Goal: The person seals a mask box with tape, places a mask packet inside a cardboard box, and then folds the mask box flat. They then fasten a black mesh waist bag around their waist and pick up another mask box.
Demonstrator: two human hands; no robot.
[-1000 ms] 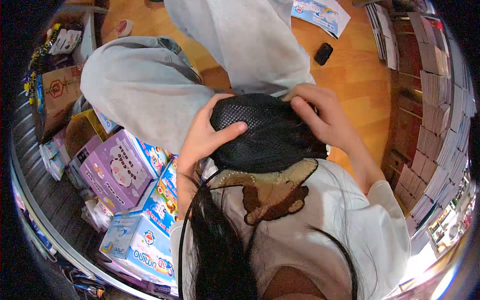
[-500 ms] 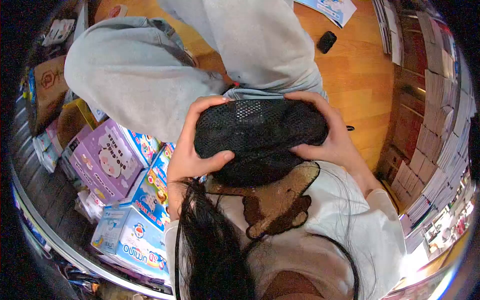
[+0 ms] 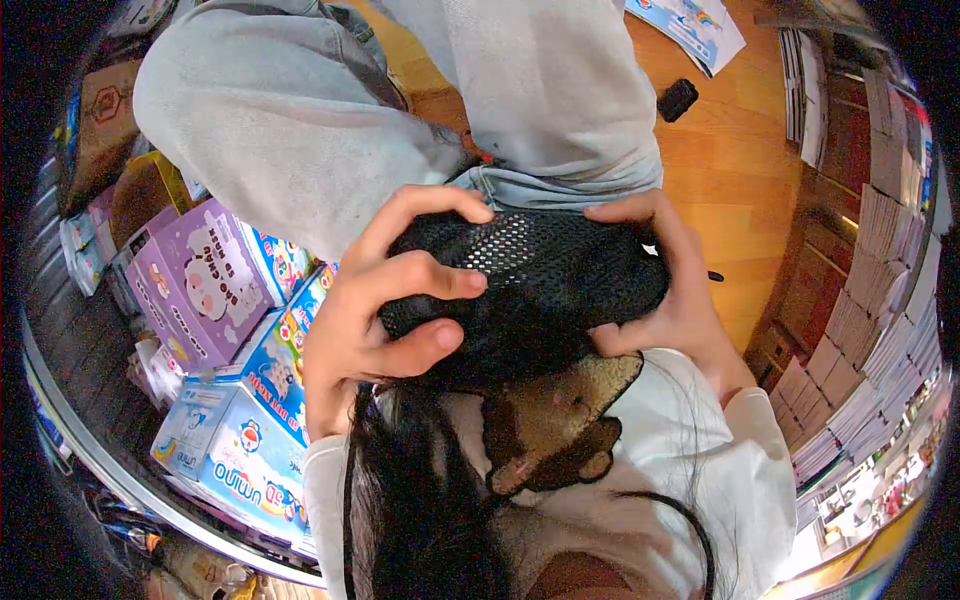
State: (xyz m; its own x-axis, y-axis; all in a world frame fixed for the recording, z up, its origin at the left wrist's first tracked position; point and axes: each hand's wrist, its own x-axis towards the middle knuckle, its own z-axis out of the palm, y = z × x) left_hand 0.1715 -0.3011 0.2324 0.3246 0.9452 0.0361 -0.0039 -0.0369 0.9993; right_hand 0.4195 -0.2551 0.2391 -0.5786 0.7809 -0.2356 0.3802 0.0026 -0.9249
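Note:
A soft black mesh fabric item (image 3: 550,270) is held up before my chest, its kind unclear. Light comes through its open weave near the top. My left hand (image 3: 390,290) grips its left side, with the thumb low and the fingers bent over the front. At the right end, my right hand (image 3: 670,270) pinches the fabric between thumb and fingers. The lower edge of the black mesh overlaps the brown bear picture (image 3: 560,420) on my white shirt.
Purple and blue mask boxes (image 3: 220,280) are piled on my left. Stacks of paper or books (image 3: 850,310) line the right side. A small black object (image 3: 677,100) and a printed leaflet (image 3: 690,30) lie on the wooden floor (image 3: 725,170). My grey trouser legs (image 3: 300,120) stretch ahead.
My left hand has shifted from holding the left end to spreading its fingers across the front of the mesh. The right hand keeps its hold, and the fabric's shape has changed slightly.

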